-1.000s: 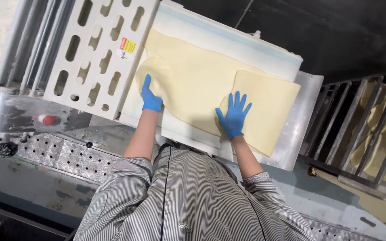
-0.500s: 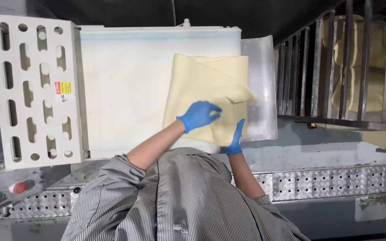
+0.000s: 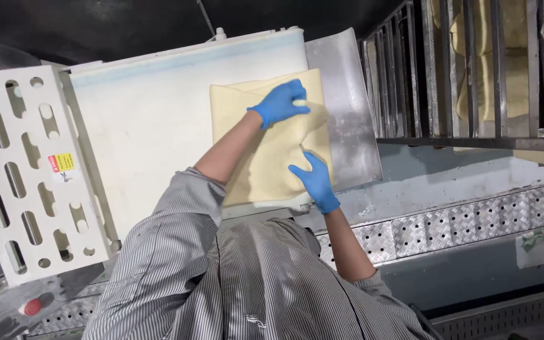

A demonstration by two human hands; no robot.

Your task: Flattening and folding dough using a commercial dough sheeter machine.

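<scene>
The dough (image 3: 266,157) is a soft yellow sheet. It lies folded on the right end of a white belt (image 3: 152,126), with its right edge near a steel plate (image 3: 347,107).

The left hand (image 3: 281,102) is in a blue glove. It sits on the top of the dough, near the far edge. Its fingers (image 3: 297,94) are curled and seem to pinch a folded flap there, maybe to lift that layer without tearing it.

The right hand (image 3: 315,179) also wears a blue glove. It lies lower down, near the right edge of the dough. Its fingers (image 3: 303,170) are spread and press flat, so the sheet stays put while the other hand holds the flap.

The gloves likely keep the food clean. The person wears a striped shirt (image 3: 253,283) and leans over the belt from above.

On the left stands a white guard (image 3: 26,170) full of long holes, with a small yellow and red sticker (image 3: 62,165). A red button (image 3: 31,306) sits below it. On the right, a metal rack (image 3: 473,69) holds more yellow sheets behind its bars.
</scene>
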